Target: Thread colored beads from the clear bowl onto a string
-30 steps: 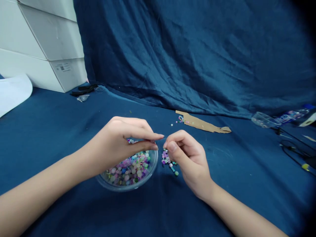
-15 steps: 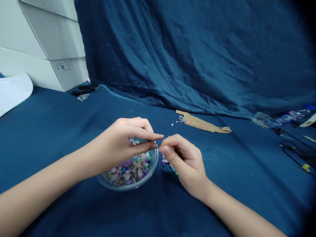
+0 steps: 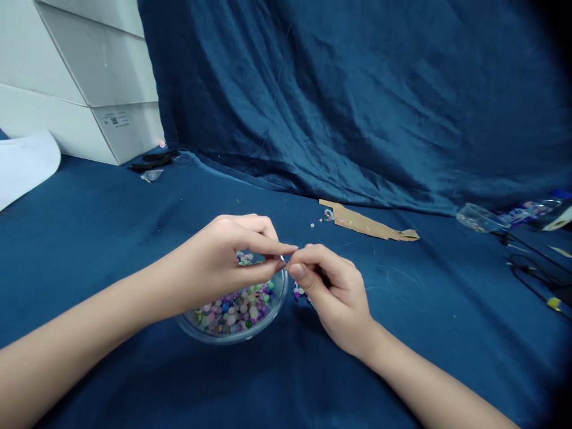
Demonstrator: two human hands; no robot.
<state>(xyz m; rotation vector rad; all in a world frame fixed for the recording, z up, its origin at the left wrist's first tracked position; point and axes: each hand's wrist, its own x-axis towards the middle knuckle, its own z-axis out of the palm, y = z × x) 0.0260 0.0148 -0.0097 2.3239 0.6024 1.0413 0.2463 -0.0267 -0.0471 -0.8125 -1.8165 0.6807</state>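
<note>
My left hand (image 3: 236, 253) reaches over the beads in a clear round plastic tub (image 3: 232, 338). Its thumb and forefinger pinch a small pale bead (image 3: 282, 258), mostly covered by the fingertips. Right against those fingertips, my right hand (image 3: 333, 292) is closed in a pinch on a string of beads (image 3: 298, 291). That string hangs below the right fingers, partly hidden behind the hand; its thread end is too thin to make out clearly. Many mixed beads (image 3: 241, 307), purple, green, white and blue, fill the tub.
A torn cardboard strip (image 3: 370, 223) lies farther back beside a small beaded loop (image 3: 328, 214). White boxes (image 3: 120, 128) stand at the left rear. To the right are a clear cup (image 3: 478, 218), a plastic bottle (image 3: 531, 211) and black cables (image 3: 531, 268).
My hands have drawn slightly closer, the right one shifting a little left, so the fingertips meet. A pale glint now shows between the left thumb and forefinger.
</note>
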